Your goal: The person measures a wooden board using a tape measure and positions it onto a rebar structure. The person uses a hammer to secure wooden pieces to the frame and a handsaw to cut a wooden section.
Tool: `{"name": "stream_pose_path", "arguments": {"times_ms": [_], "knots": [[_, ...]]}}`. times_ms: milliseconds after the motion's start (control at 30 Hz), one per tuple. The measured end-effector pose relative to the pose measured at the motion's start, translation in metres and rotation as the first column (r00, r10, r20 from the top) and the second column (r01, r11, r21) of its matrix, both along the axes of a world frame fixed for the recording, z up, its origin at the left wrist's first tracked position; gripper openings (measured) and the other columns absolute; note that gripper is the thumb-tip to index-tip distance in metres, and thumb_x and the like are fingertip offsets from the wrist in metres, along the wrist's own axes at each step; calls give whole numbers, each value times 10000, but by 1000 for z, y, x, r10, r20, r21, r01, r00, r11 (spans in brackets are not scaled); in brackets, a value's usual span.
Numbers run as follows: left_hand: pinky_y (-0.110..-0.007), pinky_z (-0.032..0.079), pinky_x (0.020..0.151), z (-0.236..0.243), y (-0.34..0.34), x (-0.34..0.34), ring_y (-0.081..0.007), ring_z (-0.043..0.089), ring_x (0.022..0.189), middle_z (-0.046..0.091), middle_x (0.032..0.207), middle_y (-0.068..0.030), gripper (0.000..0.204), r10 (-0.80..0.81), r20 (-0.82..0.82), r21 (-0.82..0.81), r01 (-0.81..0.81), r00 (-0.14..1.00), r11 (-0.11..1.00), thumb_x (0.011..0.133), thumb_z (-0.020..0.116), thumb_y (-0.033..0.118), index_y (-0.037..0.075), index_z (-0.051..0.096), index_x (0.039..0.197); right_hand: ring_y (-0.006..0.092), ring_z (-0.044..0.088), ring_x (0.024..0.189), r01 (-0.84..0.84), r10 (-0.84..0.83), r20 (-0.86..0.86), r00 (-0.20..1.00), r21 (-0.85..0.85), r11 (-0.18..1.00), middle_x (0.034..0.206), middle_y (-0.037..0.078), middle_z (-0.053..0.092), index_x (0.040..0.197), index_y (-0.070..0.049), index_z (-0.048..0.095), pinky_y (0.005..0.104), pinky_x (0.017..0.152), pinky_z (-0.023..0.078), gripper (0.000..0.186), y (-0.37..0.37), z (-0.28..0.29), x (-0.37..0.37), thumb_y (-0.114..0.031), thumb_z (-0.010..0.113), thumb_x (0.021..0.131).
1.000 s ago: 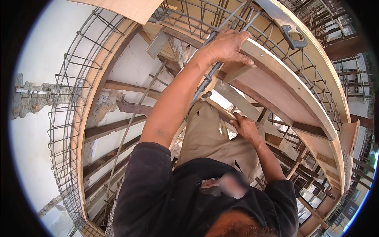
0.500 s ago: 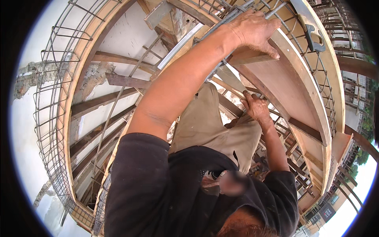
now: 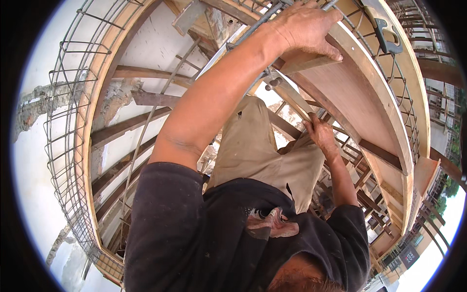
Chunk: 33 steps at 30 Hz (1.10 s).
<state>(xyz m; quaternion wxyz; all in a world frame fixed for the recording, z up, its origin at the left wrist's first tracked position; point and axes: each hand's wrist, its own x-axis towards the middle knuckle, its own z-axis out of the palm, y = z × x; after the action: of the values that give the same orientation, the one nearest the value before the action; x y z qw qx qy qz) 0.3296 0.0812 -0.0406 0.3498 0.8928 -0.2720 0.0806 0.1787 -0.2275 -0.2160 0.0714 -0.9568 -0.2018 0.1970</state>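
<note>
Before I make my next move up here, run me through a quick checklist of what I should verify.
1. Left hand on the curved board: ok, it rests over the upper end.
2. Right hand on the hammer: ok, fingers around the handle.
3. Left hand apart from the hammer's head: ok, there is a gap between them.
4. Handsaw apart from both hands: ok, it lies at upper right.
5. Gloves on: not ok, both hands are bare.
6. Curved board firmly fastened: cannot tell from this view.
</note>
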Motion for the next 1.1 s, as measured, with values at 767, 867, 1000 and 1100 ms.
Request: {"name": "stream_pose_path", "arguments": {"times_ms": [767, 867, 1000, 1100], "knots": [[-544, 419, 1078, -6, -7, 13, -462, 568, 1202, 653, 1223, -282, 869, 64, -45, -4, -65, 997, 998, 729, 861, 440, -49, 488, 1344, 432, 716, 776, 64, -63, 25, 998, -61, 996, 880, 213, 723, 1056, -81, 553, 554, 696, 558, 377, 16, -37, 18, -455, 563, 1006], [-541, 427, 1064, -9, -12, 18, -468, 553, 1212, 654, 1226, -273, 865, 87, -70, 41, -85, 994, 996, 722, 864, 435, -48, 497, 1338, 401, 720, 738, -186, 192, 75, 978, -90, 979, 839, 196, 712, 1068, -88, 548, 531, 639, 562, 378, 13, -21, 31, -462, 558, 1009], [-533, 443, 1053, -12, -16, 19, -464, 560, 1205, 657, 1233, -264, 857, 116, -1, 18, -116, 993, 993, 708, 874, 432, -38, 515, 1328, 424, 716, 780, 75, -61, 87, 994, -175, 982, 856, 201, 721, 1081, -78, 546, 555, 718, 555, 358, 16, -27, 37, -431, 543, 1020], [-525, 446, 1054, -11, -15, 19, -462, 573, 1197, 655, 1242, -262, 864, 90, -30, -37, -92, 995, 995, 707, 877, 425, -27, 510, 1346, 443, 712, 823, 58, -55, 37, 998, -96, 994, 875, 222, 724, 1092, -68, 533, 566, 755, 545, 357, 16, -25, 29, -419, 531, 1028]]}}
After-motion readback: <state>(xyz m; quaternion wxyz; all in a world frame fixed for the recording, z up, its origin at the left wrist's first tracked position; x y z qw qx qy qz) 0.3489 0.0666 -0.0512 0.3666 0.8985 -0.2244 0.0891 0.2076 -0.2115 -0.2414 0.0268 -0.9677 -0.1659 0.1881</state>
